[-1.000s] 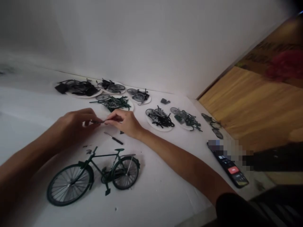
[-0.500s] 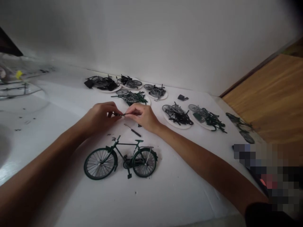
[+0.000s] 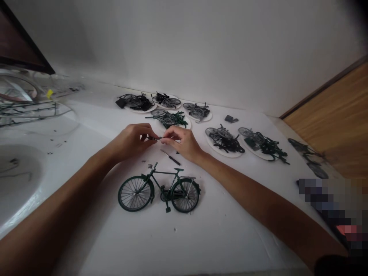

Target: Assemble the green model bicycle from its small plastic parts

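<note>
My left hand (image 3: 133,140) and my right hand (image 3: 184,142) meet above the white table, fingertips nearly touching. Between them is a small dark part (image 3: 153,138), pinched by the left fingers; its right end reaches the right thumb and forefinger. Its exact shape is too small to tell. Just below the hands lies a small screwdriver (image 3: 173,159) with a dark handle. Nearer to me a green model bicycle (image 3: 172,184) lies on its side, front wheel to the left.
Beyond the hands stand several white plates (image 3: 230,154) heaped with model bicycle parts. A dark small piece (image 3: 230,119) lies behind them. At the left are a screen (image 3: 23,42) and a green frame (image 3: 31,113); another bicycle (image 3: 306,153) is at the right.
The whole view has shifted, so everything appears farther right and more of the screen shows at the left. Both hands keep nearly the same pose around the small part.
</note>
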Tool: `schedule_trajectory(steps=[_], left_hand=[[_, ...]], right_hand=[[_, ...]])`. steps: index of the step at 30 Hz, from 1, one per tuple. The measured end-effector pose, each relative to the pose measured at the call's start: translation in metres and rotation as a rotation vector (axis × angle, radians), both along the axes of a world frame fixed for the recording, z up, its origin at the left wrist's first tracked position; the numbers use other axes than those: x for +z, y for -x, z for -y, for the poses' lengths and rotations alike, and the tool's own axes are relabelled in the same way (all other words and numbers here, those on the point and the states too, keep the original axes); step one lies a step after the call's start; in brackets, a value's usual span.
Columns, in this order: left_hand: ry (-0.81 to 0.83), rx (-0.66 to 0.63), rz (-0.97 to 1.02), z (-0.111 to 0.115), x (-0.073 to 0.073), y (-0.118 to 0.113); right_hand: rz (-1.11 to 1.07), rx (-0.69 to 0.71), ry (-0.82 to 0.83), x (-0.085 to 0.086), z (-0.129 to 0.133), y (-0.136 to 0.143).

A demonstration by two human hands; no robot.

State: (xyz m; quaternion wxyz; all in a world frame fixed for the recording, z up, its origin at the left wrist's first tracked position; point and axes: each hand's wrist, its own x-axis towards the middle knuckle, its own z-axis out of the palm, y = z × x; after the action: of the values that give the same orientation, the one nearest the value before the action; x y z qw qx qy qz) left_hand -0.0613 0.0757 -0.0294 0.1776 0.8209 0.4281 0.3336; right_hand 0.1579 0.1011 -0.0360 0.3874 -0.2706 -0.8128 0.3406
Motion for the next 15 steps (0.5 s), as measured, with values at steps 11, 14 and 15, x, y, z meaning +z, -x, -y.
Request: schedule_trajectory(steps=[11, 14, 15], left_hand=[[0.055, -0.015, -0.027, 0.0028, 0.0037, -0.0055], [0.061, 0.004, 0.002, 0.0024, 0.0020, -0.0062], [0.064, 0.005, 0.016, 0.0018, 0.0011, -0.0059]], right_hand=[[-0.031, 0.013, 0.048, -0.0002, -0.0020, 0.0000], [-0.039, -0.001, 0.060, 0.0000, -0.0026, 0.0003], [-0.043, -0.008, 0.066, 0.0001, -0.0029, 0.0003]])
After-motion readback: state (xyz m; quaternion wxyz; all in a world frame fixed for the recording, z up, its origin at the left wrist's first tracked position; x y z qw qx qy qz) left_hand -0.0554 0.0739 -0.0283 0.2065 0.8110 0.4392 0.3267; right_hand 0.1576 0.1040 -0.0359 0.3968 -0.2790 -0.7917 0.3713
